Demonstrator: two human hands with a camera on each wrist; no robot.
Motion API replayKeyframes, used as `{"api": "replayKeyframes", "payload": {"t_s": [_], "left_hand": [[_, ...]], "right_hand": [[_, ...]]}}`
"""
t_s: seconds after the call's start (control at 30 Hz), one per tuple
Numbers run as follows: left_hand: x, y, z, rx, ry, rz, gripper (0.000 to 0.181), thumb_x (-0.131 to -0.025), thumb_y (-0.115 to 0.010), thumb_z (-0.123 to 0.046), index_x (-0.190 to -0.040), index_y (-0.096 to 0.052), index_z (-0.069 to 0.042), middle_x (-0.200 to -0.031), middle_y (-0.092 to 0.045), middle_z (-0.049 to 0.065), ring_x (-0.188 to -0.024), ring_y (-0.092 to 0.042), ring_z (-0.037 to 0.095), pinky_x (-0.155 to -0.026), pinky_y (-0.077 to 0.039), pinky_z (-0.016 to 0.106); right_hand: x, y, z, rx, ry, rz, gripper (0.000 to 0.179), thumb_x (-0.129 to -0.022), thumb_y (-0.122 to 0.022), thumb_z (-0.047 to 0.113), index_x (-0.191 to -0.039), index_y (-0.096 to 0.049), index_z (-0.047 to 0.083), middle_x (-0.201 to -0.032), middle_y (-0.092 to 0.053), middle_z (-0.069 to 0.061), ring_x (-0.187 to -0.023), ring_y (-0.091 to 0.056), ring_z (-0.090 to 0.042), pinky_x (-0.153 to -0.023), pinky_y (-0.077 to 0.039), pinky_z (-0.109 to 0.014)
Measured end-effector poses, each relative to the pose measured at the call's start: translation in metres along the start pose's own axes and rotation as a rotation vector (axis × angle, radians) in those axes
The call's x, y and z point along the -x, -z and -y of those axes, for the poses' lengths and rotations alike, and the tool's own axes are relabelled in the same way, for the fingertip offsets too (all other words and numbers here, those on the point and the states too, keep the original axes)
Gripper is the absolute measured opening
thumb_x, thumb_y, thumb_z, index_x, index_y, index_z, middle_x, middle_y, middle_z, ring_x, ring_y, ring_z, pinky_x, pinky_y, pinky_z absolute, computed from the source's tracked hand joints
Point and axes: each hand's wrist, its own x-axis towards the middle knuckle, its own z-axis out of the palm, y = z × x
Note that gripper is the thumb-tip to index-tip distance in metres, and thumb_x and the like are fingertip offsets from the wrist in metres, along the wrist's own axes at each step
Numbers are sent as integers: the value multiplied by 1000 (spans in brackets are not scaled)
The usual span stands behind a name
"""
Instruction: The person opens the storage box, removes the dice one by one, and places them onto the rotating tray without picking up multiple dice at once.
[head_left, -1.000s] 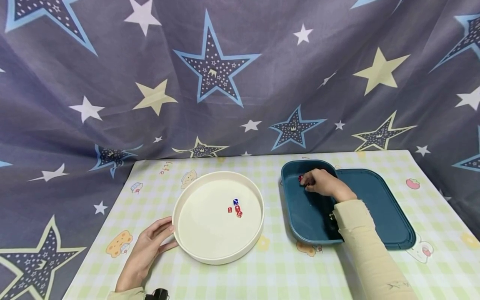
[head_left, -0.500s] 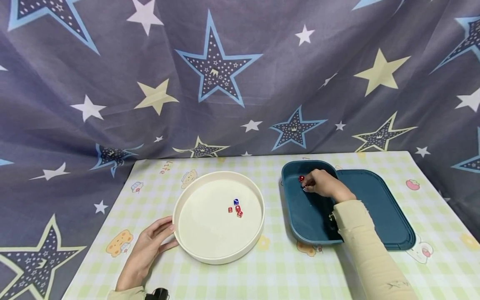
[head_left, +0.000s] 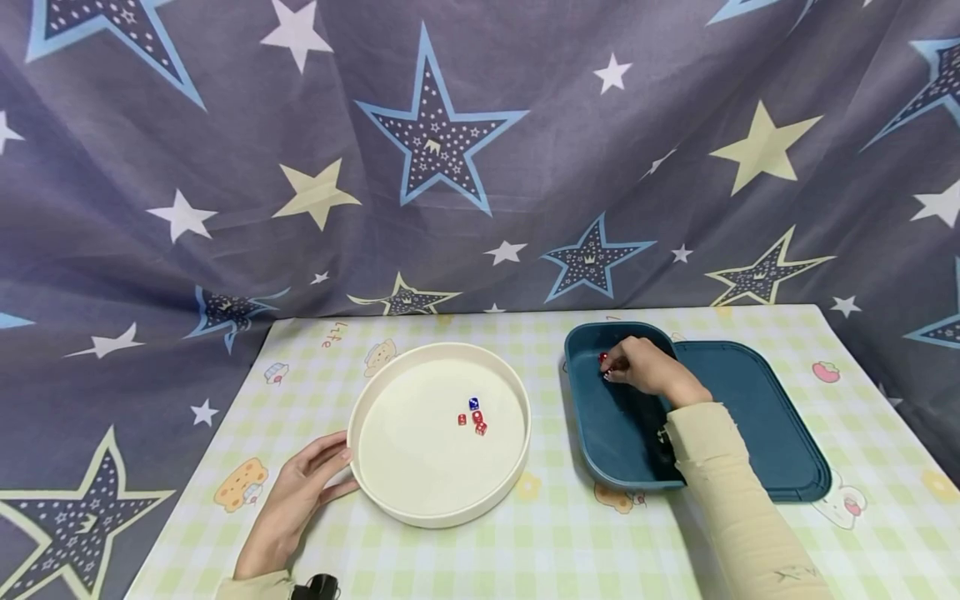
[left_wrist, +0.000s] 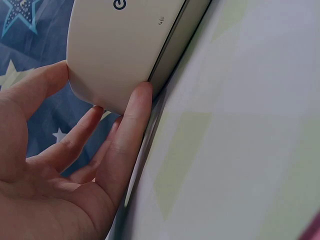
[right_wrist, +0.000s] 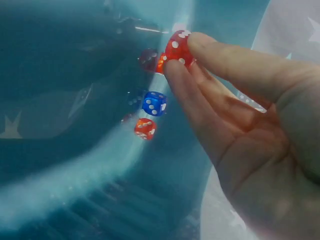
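Red die (right_wrist: 179,46), right wrist view: near 12 o'clock, clamped between thumb and fingertips of the right hand (right_wrist: 252,145); so small a cube invites a fingertip pinch. Just off it, toward 8 o'clock, an orange-red die (right_wrist: 161,64), half hidden; toward 7, a blue die (right_wrist: 154,103), then a lower orange-red die (right_wrist: 145,129). Head view: this hand works inside the teal bin (head_left: 618,442), toward its 1 o'clock, where fingers mask most of the dice. Teal lid (head_left: 772,417) lies flat at the bin's 3 o'clock. Off at its 9, round cream tray (head_left: 420,467); three red dice (head_left: 481,428) and a second blue die (head_left: 474,403) cluster toward the tray's 2, the raised rim presumably guarding against rolling. Left hand (head_left: 292,500) at the tray's 8 to 9. Left wrist view: tray at 12, its fingers apart, fairly straight, tips touching it, probably to steady it; cannot tell whether any hooks the rim.
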Motion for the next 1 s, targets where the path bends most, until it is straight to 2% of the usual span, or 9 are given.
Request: {"api": "replayKeyframes", "payload": {"t_s": [0.27, 0.6, 1.0], "left_hand": [[-1, -1, 1, -1, -8, -1, 61, -97, -66, -26, -147, -41, 0, -139, -48, 17, -109, -65, 10, -94, -60, 36], [0, 0, 0, 0, -14, 10, 62, -98, -66, -26, -147, -40, -1, -141, -46, 19, -109, -65, 9, -95, -60, 36], [0, 1, -1, -7, -1, 15, 62, -98, -66, -28, -148, -39, -3, -144, -43, 20, -110, -65, 8, -95, -60, 35]], "right_hand": [[0, 2, 7, -8, 55, -42, 10, -92, -68, 0, -97, -76, -1, -93, -74, -12, -78, -67, -19, -66, -59, -32], [0, 8, 21, 3, 100, -107, 15, -92, -66, -2, -106, -73, -4, -101, -72, -16, -92, -69, -29, -80, -63, -43], [-1, 9, 39, 22, 127, -163, 15, -92, -69, 1, -105, -74, -1, -100, -71, -12, -87, -67, -24, -78, -61, -40]]}}
